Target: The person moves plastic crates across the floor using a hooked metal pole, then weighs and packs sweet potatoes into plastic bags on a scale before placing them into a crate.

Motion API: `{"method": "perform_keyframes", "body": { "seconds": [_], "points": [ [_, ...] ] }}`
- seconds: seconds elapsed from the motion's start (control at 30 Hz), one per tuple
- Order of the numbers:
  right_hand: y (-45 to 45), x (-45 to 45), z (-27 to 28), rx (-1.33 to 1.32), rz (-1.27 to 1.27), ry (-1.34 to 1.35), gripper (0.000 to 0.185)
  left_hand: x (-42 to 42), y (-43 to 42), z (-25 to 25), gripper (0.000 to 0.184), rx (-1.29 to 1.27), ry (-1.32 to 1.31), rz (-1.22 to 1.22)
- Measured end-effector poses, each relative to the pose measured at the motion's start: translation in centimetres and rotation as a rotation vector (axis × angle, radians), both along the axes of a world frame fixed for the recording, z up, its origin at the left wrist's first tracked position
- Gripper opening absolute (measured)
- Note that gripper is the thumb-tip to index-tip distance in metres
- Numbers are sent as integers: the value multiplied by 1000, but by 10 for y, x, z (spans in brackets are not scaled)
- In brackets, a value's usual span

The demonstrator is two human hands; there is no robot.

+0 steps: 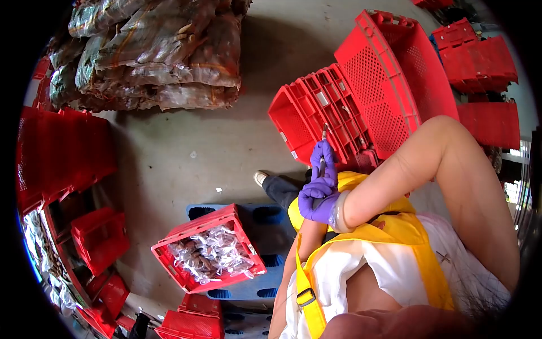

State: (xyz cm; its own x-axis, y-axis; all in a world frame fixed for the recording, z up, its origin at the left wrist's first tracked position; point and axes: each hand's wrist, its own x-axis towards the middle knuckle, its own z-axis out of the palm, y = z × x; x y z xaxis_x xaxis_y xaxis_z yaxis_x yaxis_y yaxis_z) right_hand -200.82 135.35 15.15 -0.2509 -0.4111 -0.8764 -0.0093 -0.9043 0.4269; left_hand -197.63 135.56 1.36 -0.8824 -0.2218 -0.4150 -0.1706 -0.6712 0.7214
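My left hand (323, 153), in a purple glove, is closed round a thin, dark item (324, 131) whose tip sticks out beyond the fingers. Just below it, my right hand (317, 201), also gloved in purple, has its fingers curled in; what they hold, if anything, is hidden. The two hands are close together in front of a yellow apron (389, 237), the right forearm coming in from the right.
Red crates (322, 107) stand stacked beyond my hands. A red crate of plastic-wrapped pieces (212, 254) rests on a blue pallet (254, 220). Bulging sacks (164, 56) are piled at upper left. More red crates (68, 152) line the left side.
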Motion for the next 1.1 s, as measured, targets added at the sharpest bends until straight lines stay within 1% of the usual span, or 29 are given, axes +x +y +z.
{"method": "perform_keyframes", "body": {
  "seconds": [0.13, 0.27, 0.3, 0.37, 0.43, 0.5, 0.53, 0.57, 0.6, 0.63, 0.7, 0.73, 0.77, 0.8, 0.83, 0.87, 0.93, 1.0, 1.03, 1.07, 1.1],
  "points": [
    [-23, 5, -28, 21, -6, 70, 24, -14, -25, -1, 21, 32, 36, -33],
    [-25, 1, -57, -31, -162, 137, 26, -43, -21, -5, 16, 16, 126, -90],
    [-17, -5, -65, -88, -220, 117, 27, -50, -19, -5, 15, -2, 156, -111],
    [23, -38, -59, -284, -357, -90, 24, -70, -1, -11, 13, -50, 233, -146],
    [58, -64, -47, -480, -488, -303, 22, -94, 24, -17, 11, -258, 353, -186],
    [79, -84, -29, -592, -614, -407, 21, -118, 41, -23, 9, -597, 454, -256],
    [88, -92, -20, -653, -675, -462, 21, -125, 63, -60, 19, -174, 393, -331],
    [98, -94, -12, -721, -749, -516, 21, -124, 71, -63, 23, 36, 363, -381],
    [107, -93, -4, -733, -760, -516, 21, -126, 71, -48, 28, 241, 312, -420],
    [116, -94, 3, -725, -765, -652, 17, -122, 75, -30, 35, -11, 263, -428],
    [126, -90, 20, -722, -742, -573, 21, -122, 87, -19, 45, -203, 189, -414],
    [133, -91, 29, -740, -722, -536, 25, -118, 95, -14, 44, -191, 187, -449],
    [142, -93, 38, -781, -708, -519, 30, -121, 109, -25, 45, -388, 264, -417],
    [154, -99, 45, -829, -693, -517, 30, -125, 121, -30, 47, -584, 342, -389],
    [166, -104, 53, -877, -678, -515, 29, -130, 133, -34, 47, -585, 339, -396],
    [176, -118, 64, -971, -610, -547, 26, -140, 141, -25, 49, -621, 289, -491],
    [246, -155, 70, -1265, -1184, -880, 18, -169, 157, 18, 57, -885, 351, -529],
    [299, -183, 78, -1231, -1645, -635, 18, -193, 207, 19, 52, -1065, 313, -759],
    [318, -181, 64, -1231, -1605, -628, 19, -192, 223, 4, 51, -1128, 372, -754],
    [333, -179, 50, -1220, -1564, -627, 19, -190, 214, 13, 45, -1079, 370, -822],
    [320, -180, 52, -1047, -1664, -570, 16, -189, 203, 11, 41, -1069, 473, -849]
  ]
}}
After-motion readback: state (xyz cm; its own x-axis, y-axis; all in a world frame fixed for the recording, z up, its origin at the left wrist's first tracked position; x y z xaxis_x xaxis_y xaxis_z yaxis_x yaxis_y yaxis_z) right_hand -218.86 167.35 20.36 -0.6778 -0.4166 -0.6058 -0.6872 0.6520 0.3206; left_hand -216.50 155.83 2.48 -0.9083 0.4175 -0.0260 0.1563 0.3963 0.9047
